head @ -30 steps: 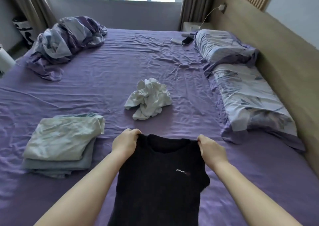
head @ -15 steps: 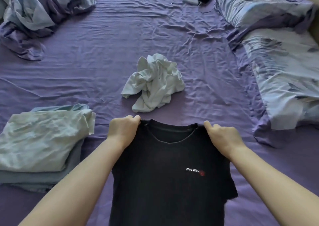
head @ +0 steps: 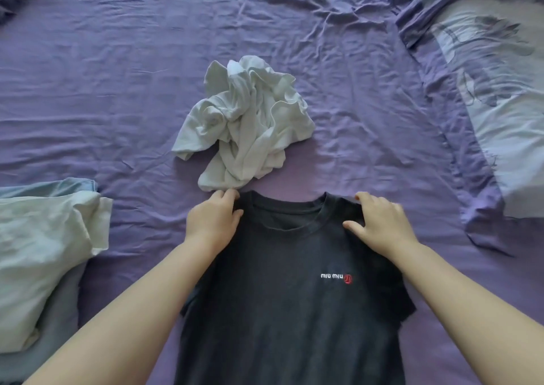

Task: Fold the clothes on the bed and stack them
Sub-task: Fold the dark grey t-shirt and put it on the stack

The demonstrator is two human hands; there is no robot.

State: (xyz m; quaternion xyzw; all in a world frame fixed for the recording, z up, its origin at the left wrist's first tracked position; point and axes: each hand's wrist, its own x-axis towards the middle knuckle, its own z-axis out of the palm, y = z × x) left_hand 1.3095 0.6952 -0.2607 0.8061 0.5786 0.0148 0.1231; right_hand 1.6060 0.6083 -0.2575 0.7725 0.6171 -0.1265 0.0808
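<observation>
A creased purple bedsheet (head: pixel 117 90) fills nearly the whole view. Along its right side lies a pale pillow (head: pixel 500 96) with a dark leafy print and a purple border. At the sheet's far left corner, just a sliver of dark rumpled bedding (head: pixel 7 0) shows.

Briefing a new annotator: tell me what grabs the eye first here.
A black T-shirt with a small white logo lies flat in the near centre of the purple bedsheet, the left hand and right hand at its shoulders. Just beyond sits a crumpled white garment; folded pale clothes lie at left.
</observation>
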